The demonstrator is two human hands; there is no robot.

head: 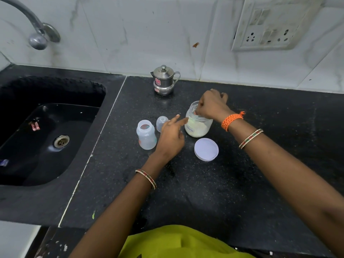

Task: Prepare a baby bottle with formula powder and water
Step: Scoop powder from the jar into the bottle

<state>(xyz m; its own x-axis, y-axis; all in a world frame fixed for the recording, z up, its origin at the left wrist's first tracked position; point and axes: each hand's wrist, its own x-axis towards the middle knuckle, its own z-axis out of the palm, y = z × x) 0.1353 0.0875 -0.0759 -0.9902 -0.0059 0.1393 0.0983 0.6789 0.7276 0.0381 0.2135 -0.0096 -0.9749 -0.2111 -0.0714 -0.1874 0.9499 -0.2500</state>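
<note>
The right hand point(211, 107) dips its curled fingers into the open powder jar point(198, 123). What they pinch is hidden inside, so I cannot tell. The left hand point(172, 135) is loose and holds nothing, one finger touching the jar's side. The baby bottle point(146, 135) stands open just left of this hand, with its clear cap point(161, 123) partly hidden behind. The jar's lid point(206, 149) lies flat nearby. The bench point(204, 192) is black and speckled. A steel pot point(163, 81) stands by the white tiled wall point(149, 34). A black sink point(46, 131) lies left. The jar's label is blurry.
</note>
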